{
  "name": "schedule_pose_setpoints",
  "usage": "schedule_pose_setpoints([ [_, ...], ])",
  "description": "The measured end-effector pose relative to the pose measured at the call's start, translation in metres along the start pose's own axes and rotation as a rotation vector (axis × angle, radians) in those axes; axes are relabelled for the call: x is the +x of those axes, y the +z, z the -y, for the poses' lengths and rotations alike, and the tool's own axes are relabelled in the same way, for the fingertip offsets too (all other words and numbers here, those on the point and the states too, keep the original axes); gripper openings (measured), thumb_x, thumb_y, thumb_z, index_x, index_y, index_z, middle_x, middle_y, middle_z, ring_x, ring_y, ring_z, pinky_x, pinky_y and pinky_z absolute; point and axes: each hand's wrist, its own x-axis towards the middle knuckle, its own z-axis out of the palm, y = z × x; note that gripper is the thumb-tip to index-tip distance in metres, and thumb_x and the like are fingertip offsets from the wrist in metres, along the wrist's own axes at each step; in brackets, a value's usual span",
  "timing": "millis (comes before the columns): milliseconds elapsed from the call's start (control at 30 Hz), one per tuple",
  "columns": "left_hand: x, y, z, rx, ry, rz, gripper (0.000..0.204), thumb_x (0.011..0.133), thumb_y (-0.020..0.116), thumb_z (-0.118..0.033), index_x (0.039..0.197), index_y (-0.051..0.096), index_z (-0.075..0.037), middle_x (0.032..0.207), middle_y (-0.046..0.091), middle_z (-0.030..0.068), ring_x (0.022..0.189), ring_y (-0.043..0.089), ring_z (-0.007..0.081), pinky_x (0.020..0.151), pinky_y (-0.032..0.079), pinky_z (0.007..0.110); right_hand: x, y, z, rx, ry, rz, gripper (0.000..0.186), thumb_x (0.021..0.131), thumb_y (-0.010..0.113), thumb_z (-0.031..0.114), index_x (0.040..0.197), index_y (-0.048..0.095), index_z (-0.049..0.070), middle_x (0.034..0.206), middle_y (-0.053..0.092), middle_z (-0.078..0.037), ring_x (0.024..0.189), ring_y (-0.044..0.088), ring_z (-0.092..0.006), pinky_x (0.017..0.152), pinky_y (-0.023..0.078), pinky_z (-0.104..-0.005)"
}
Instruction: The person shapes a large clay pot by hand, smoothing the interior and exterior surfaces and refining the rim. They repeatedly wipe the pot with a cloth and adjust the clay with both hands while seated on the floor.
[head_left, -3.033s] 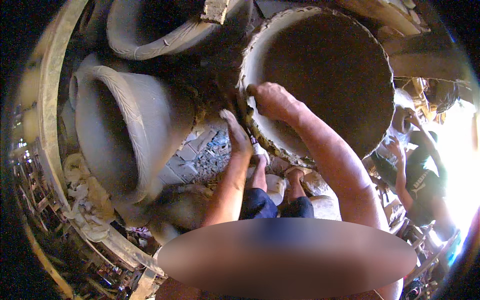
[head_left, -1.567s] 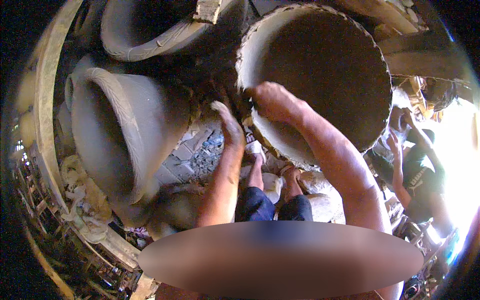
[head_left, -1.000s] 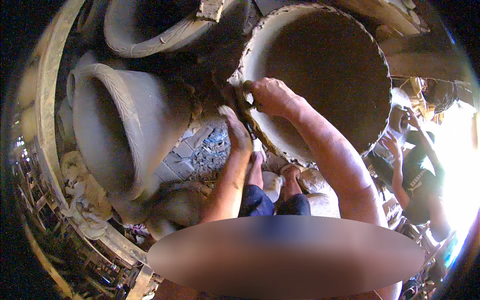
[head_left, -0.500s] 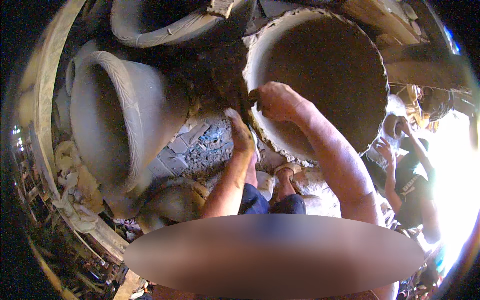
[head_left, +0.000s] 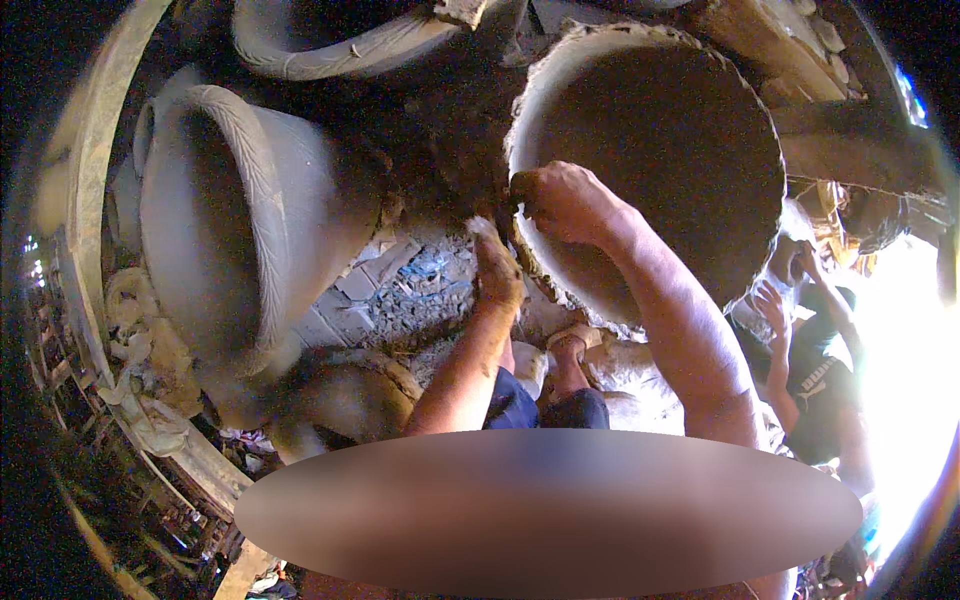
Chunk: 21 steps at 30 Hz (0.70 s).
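Observation:
A large round clay pot point(head_left: 650, 140) stands before me with its mouth up and a rough, jagged rim. My right hand point(head_left: 572, 203) is at the left side of that rim, reaching over the pot's mouth. Its fingers are closed around a small dark piece at the edge, too hidden to name. My left hand point(head_left: 497, 270) is by the outside of the wall below, fingers stretched forward and together. Whether its palm touches the clay I cannot tell. Grey clay marks the left fingertips.
Left lies a tilted clay pot point(head_left: 310, 190) with a patterned rim; another large pot point(head_left: 370, 50) is behind. Crumbled rubble point(head_left: 420, 290) covers the ground between. At right, another person point(head_left: 825, 370) has raised hands near a smaller pot. A wooden beam point(head_left: 105, 150) curves along the left.
The view has shifted slightly, so the pots sit a little differently in it. My left hand has come a little closer to the pot's wall. My right hand remains at the rim's left side.

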Motion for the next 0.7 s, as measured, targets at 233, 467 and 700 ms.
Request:
schedule_pose_setpoints([
  [233, 0.012, 0.006, 0.018, -0.098, -0.1, 0.019, 0.071, 0.095, 0.024, -0.062, 0.148, 0.025, -0.014, 0.139, 0.043, 0.0068, 0.128, 0.039, 0.0221, 0.111, 0.023, 0.038, -0.057, 0.045, 0.02, -0.002, 0.045, -0.018, 0.032, 0.072, 0.065, 0.006, 0.102, 0.055, 0.005, 0.093, 0.063, -0.015, 0.089, 0.064, -0.0328, 0.073, 0.054, -0.0429],
  [467, 0.028, -0.022, 0.004, -0.872, -0.284, 0.181, 0.064, 0.096, 0.025, -0.056, 0.15, 0.025, -0.021, 0.129, 0.051, 0.0014, 0.111, 0.047, 0.0149, 0.105, 0.03, 0.038, -0.001, 0.002, -0.003, 0.061, -0.032, 0.021, 0.026, 0.073, 0.059, 0.005, 0.098, 0.065, 0.009, 0.081, 0.066, -0.019, 0.081, 0.066, -0.0328, 0.071, 0.053, -0.0457],
  [700, 0.042, -0.014, 0.014, -2.345, -0.589, 0.533, 0.062, 0.093, 0.046, -0.021, 0.149, 0.023, -0.032, 0.112, 0.055, -0.003, 0.098, 0.052, 0.0105, 0.101, 0.034, 0.041, -0.053, 0.044, 0.019, 0.012, -0.015, -0.053, 0.035, 0.075, 0.058, 0.004, 0.109, 0.053, 0.006, 0.093, 0.061, -0.015, 0.089, 0.064, -0.0328, 0.074, 0.054, -0.0417],
])
